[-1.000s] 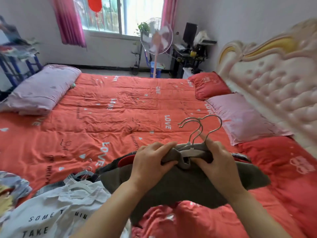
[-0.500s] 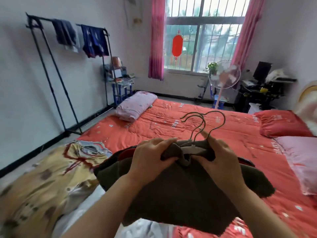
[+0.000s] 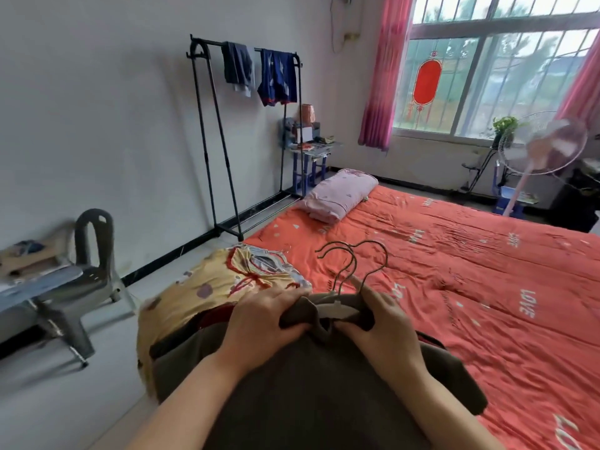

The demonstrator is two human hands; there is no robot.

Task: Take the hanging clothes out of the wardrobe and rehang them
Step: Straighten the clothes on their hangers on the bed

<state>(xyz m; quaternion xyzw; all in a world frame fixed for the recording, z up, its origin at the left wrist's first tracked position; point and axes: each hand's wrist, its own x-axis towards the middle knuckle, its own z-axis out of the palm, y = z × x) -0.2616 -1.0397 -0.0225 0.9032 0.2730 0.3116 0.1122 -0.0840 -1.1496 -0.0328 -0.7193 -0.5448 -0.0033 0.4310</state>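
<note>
While facing a black clothes rack (image 3: 212,141) that stands against the far wall, a person holds a bundle of dark brown clothes (image 3: 308,401) low in front of the body, above the near corner of a bed with an orange-red quilt (image 3: 470,271). The left hand (image 3: 259,319) has its fingers (image 3: 285,295) curled over the bunched collar. The right hand (image 3: 386,326) grips the necks of the hangers (image 3: 352,264), whose wire hooks point up and away. There seem to be three hooks, though how many garments hang from them cannot be told.

Two dark blue items (image 3: 259,73) are draped over the rack's top rail. A yellow patterned garment (image 3: 211,287) lies on the bed just beside the bundle.

The step in hand looks like carrying the bundle to the rack. The next move calls for crossing to the rack, raising the hooks above the rail and setting them on its bare stretch.
</note>
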